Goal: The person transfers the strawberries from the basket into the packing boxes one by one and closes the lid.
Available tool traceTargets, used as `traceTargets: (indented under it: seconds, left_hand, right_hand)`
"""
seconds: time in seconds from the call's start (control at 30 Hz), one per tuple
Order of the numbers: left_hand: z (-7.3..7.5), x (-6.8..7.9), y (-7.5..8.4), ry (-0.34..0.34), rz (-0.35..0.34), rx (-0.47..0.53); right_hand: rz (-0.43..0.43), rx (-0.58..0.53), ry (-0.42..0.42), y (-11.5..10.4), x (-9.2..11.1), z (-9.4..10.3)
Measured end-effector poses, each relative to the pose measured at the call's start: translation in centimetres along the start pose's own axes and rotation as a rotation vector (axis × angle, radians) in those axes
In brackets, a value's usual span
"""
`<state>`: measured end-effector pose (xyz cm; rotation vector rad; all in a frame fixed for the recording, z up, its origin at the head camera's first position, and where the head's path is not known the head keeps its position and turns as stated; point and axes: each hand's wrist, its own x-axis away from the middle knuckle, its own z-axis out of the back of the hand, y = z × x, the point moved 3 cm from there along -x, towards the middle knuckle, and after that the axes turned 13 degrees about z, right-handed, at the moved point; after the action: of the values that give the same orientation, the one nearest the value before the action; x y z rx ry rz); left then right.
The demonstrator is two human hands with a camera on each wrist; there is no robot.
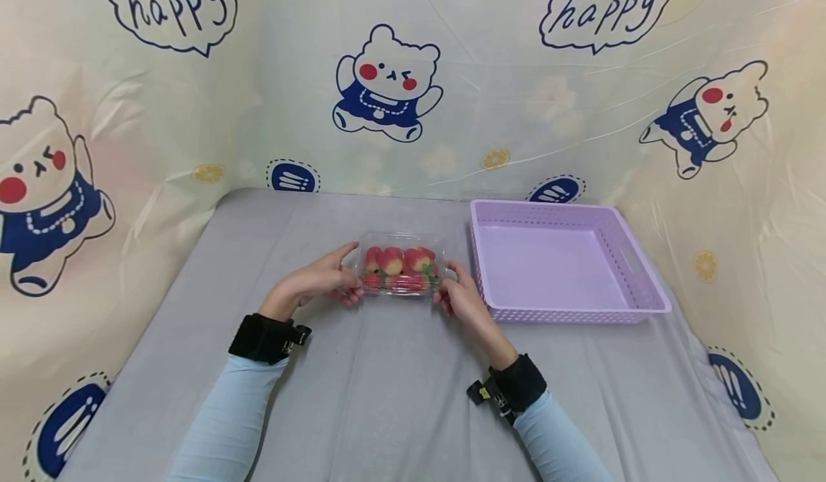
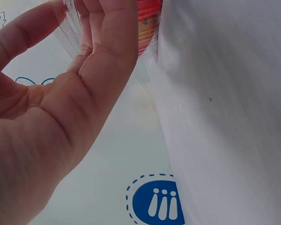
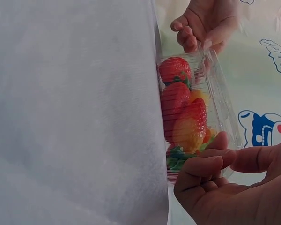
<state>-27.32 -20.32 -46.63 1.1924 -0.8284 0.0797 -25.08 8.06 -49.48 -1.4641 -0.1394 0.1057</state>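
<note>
A clear plastic box [image 1: 401,263] of red and yellowish strawberries sits on the grey cloth, in the middle of the head view. At its left end my left hand [image 1: 316,279] holds it, with the index finger or thumb stretched toward the far corner. My right hand [image 1: 466,300] pinches the box at its right end. In the right wrist view, thumb and fingers of the right hand [image 3: 225,180] meet at the rim, near green leaves. The left hand [image 2: 89,79] covers much of the box's end in the left wrist view, so its exact contact is partly hidden.
A lilac plastic basket [image 1: 548,315] with perforated sides stands just right of the box, close to the right hand. Grey cloth [image 1: 381,396] covers the table. A printed curtain [image 1: 477,95] with cartoon bears hangs behind and at both sides.
</note>
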Motion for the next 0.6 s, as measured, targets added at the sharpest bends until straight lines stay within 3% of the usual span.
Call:
traceTargets:
  seconds: [0.6]
  left_hand:
    - [0.11,-0.29,-0.03,0.01,-0.004,-0.005]
  right_hand:
    - [0.018,-0.009,-0.026,-0.15,-0.17,-0.01]
